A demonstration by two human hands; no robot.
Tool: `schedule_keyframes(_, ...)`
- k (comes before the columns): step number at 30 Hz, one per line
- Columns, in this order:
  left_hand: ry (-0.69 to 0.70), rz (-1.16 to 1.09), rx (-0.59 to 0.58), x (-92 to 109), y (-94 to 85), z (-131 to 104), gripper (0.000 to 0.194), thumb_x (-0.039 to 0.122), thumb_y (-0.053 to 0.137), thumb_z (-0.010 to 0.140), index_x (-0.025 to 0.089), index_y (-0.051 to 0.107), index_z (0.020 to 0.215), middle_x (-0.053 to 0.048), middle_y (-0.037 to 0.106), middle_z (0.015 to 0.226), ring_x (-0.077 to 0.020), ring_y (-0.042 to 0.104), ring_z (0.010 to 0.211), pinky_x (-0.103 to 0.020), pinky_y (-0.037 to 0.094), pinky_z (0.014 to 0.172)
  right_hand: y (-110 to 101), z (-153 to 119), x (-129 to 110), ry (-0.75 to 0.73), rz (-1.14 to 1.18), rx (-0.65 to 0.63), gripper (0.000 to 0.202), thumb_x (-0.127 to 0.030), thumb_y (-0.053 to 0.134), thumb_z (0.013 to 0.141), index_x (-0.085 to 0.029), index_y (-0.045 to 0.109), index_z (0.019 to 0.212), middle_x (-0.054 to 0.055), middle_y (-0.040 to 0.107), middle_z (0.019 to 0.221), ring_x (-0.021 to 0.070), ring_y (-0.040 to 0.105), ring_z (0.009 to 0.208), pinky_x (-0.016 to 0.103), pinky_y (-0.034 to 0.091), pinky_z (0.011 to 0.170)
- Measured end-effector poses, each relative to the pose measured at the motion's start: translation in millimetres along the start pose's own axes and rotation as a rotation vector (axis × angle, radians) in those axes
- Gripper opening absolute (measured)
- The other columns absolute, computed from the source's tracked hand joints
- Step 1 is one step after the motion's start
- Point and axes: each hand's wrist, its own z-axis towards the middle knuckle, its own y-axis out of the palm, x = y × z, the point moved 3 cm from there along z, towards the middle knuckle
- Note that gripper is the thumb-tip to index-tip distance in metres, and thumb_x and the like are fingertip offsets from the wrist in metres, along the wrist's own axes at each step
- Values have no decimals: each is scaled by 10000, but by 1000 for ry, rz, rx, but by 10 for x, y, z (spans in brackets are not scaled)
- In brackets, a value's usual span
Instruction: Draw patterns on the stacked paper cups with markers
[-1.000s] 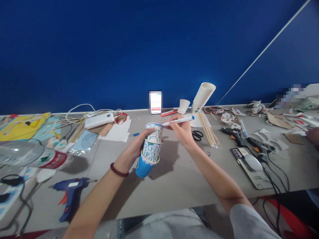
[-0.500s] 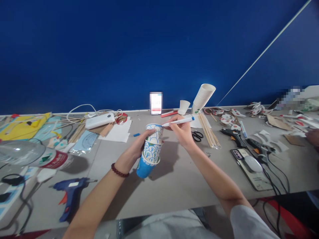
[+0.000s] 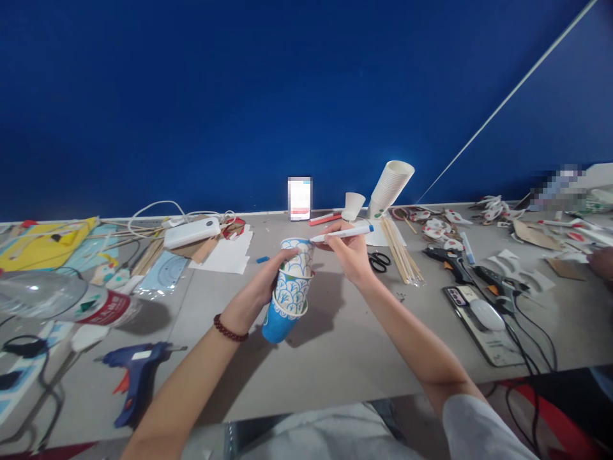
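Note:
Several paper cups (image 3: 293,291) joined in a column tilt above the table, with blue scale patterns drawn on white and a solid blue cup at the lower end. Around the upper cup my left hand (image 3: 265,276) is closed, thumb on its near side. My right hand (image 3: 348,250) pinches a white marker (image 3: 342,234) with a blue end, its tip at the rim of the top cup. A blue marker cap (image 3: 262,259) lies on the table left of the cups.
Behind stand a lit phone (image 3: 300,199), a single white cup (image 3: 353,206) and a leaning cup stack (image 3: 393,185). Scissors (image 3: 379,261) and wooden sticks (image 3: 401,252) lie right. A blue glue gun (image 3: 136,377) and plastic bottle (image 3: 62,297) lie left. Another person's hand (image 3: 602,263) shows far right.
The marker tip has shifted very slightly left along the cup's rim. Both hands keep their grip, and the cups stay in place.

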Motion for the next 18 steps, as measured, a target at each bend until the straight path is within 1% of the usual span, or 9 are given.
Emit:
schedule_keyframes(6,-11,-2,8,-8,-1,2,271,366,666,788,100,711,817,-121,732,696,-211,696,604,-285,557,588,-6,11,37,-35,-41,-17,22,-210,639,711,-222,639,693,1,643,755,165,654,734,345,594,740)
schedule_keyframes(15,-6,-10,21,6,-5,-1,262,350,661,787,99,713,844,-122,740,725,-216,703,629,-288,563,594,-21,9,40,-39,-86,-15,55,-186,604,705,-230,611,675,-10,641,714,164,649,697,340,581,718)
schedule_keyframes(18,-15,-6,21,6,6,-9,266,355,656,792,99,714,834,-117,734,698,-205,689,588,-284,556,578,-25,12,47,-48,-81,-17,62,-176,600,706,-230,614,678,-7,642,713,163,644,691,342,579,711)
